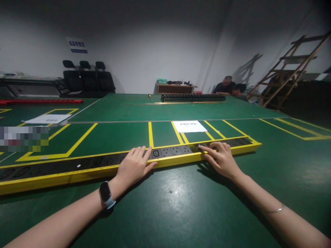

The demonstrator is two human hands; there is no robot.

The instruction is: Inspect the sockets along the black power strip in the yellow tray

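A long yellow strip housing (181,160) with black socket modules (176,150) lies across the green table. Flat across its middle rests my left hand (134,163), fingers apart and the thumb along the front edge, holding nothing. To the right, my right hand (219,156) is at a dark gap between modules. Its index finger and thumb reach to the strip while the other fingers are bent. Whatever may lie between its fingertips is too small and dark to make out.
A white paper label (190,126) lies behind the strip on the green table (170,206), among yellow tape lines. Farther back are a black rail stack (192,98) and a small yellow object (149,97). Red strips (41,101) are at left. A person (226,86) sits beyond the table.
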